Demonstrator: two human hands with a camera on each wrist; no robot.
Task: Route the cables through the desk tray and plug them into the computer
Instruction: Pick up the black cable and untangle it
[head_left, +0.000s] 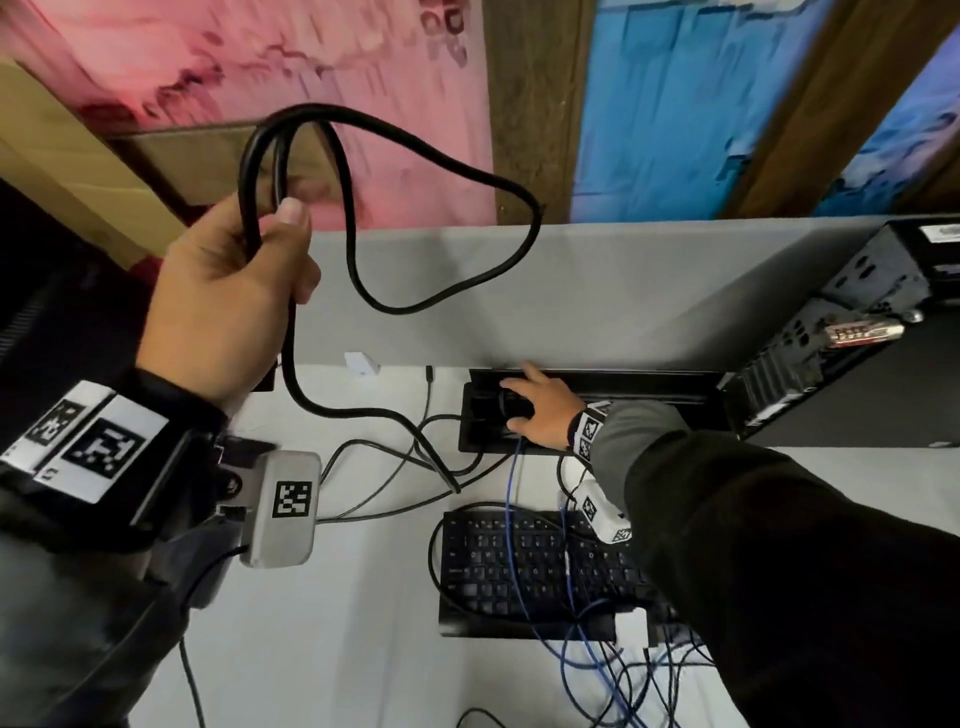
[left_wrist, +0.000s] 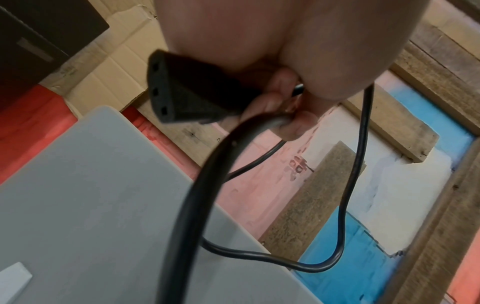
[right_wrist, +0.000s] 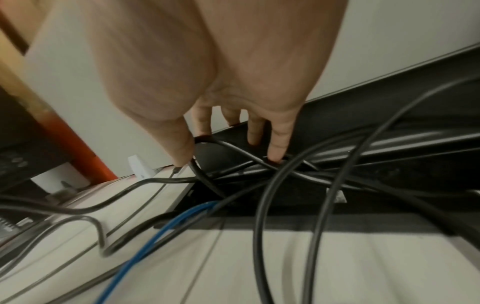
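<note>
My left hand (head_left: 234, 291) is raised above the desk and grips a looped thick black power cable (head_left: 415, 145). The left wrist view shows the cable's three-hole connector (left_wrist: 182, 90) sticking out of that fist, fingers (left_wrist: 272, 98) curled round the cord. My right hand (head_left: 540, 410) reaches into the left end of the black desk tray (head_left: 623, 384). Its straight fingers (right_wrist: 278, 144) and thumb touch several black cables (right_wrist: 262, 205) that cross into the tray (right_wrist: 389, 115). A blue cable (head_left: 511, 499) also runs into the tray. The computer (head_left: 831, 332) stands at the right, its rear panel facing me.
A black keyboard (head_left: 498, 566) lies in front of the tray under loose black and blue cables. Thin black cables trail across the white desk (head_left: 363, 597). A grey partition (head_left: 519, 291) rises behind the tray. A small white clip (head_left: 361, 362) sits at the desk's back edge.
</note>
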